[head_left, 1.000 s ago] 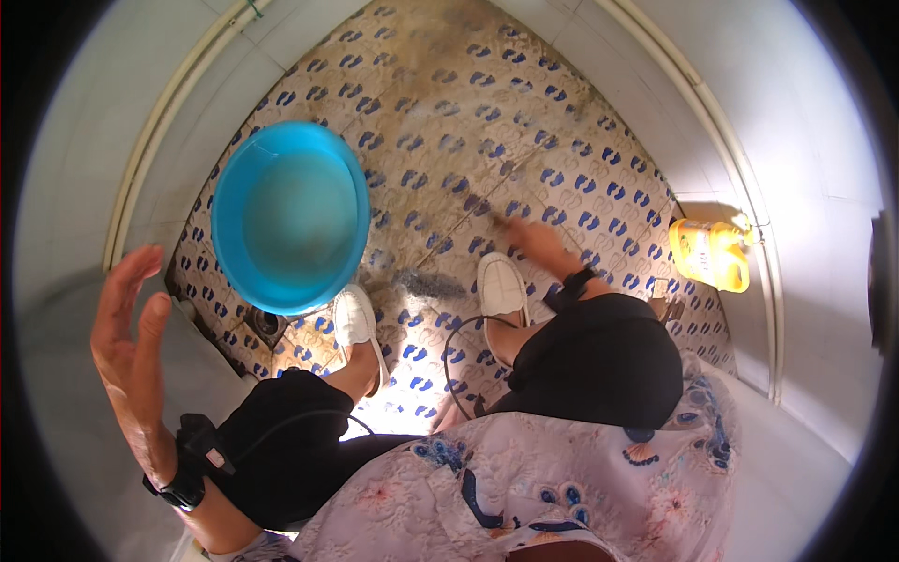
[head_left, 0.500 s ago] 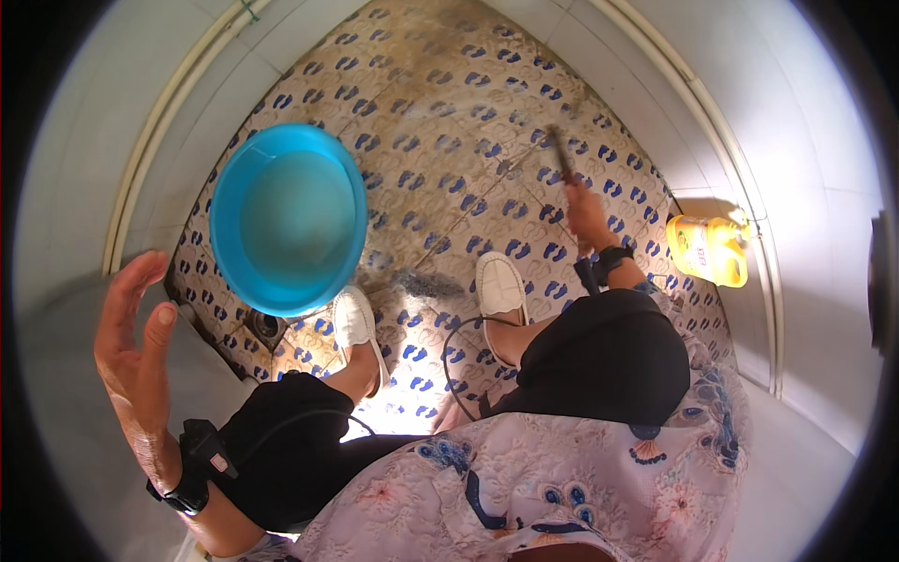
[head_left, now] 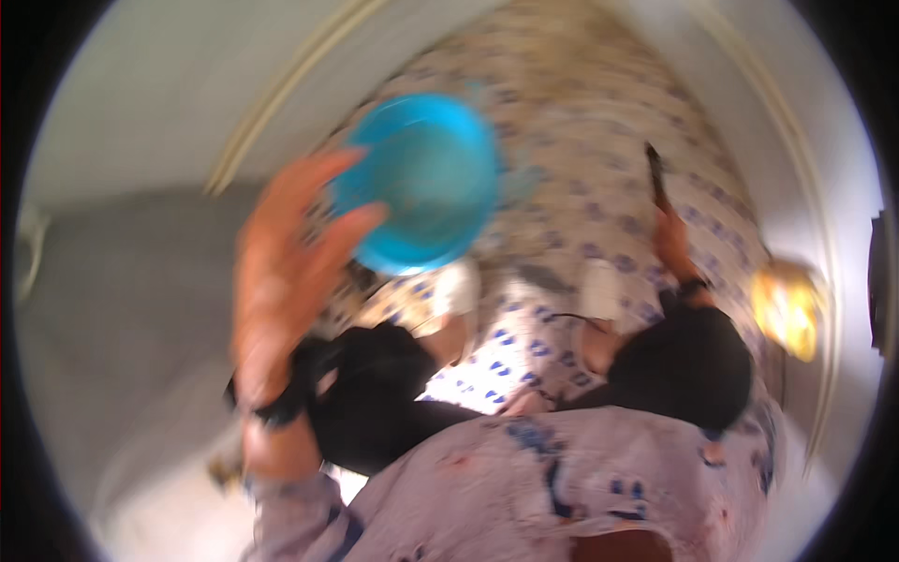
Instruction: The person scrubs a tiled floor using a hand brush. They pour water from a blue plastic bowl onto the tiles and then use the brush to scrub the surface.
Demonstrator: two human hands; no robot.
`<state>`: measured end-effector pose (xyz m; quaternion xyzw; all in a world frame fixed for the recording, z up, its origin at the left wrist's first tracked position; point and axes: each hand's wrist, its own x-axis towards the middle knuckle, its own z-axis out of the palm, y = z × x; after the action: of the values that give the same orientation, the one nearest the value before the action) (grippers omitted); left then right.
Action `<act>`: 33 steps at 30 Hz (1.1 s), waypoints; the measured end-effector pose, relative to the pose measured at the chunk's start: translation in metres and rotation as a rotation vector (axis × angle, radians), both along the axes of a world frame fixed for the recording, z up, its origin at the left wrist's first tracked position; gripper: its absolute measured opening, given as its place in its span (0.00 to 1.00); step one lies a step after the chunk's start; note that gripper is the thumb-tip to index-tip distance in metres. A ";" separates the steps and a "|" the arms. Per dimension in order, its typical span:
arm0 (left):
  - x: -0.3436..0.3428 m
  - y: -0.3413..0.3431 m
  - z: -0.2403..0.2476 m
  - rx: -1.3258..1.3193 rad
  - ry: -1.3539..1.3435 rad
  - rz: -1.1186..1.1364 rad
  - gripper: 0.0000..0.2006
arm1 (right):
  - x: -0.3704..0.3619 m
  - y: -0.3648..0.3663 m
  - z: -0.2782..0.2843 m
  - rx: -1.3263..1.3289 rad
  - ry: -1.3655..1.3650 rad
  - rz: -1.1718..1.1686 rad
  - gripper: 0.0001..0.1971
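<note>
My left hand [head_left: 290, 253] is raised at the left, blurred, with thumb and fingers apart and nothing held. Its fingertips overlap the near left rim of a round blue basin [head_left: 482, 201] in the picture; whether they touch it I cannot tell. Cloudy water [head_left: 421, 178] shows inside the basin. Farther right, my right hand [head_left: 670, 239] is wrapped round a slim, dark, stick-like tool [head_left: 655, 173] held out over the tiled floor. The exact kind of tool is too blurred to make out. Both wrists wear black bands.
A yellow bottle [head_left: 788, 309] stands by the right wall. Pale walls with pipes run along both sides. My white shoes [head_left: 456, 288] rest on the floor [head_left: 581, 169], patterned with blue footprints, beside the basin. A grey surface [head_left: 140, 309] lies at the left.
The view has swung left, so the basin and bottle appear farther right. My left hand has moved inward to overlap the basin's rim. My right hand still grips the dark tool.
</note>
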<state>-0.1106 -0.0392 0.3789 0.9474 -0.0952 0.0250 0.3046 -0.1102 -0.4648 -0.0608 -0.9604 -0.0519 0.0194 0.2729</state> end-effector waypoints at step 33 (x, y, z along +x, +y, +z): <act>-0.054 -0.083 0.017 0.263 -0.177 -0.555 0.13 | -0.036 0.117 0.077 -0.037 0.422 0.142 0.11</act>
<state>-0.1647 -0.1224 0.3962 0.9107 -0.3785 0.0109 0.1651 -0.1460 -0.3479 0.0159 -0.9339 -0.0610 0.2399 0.2579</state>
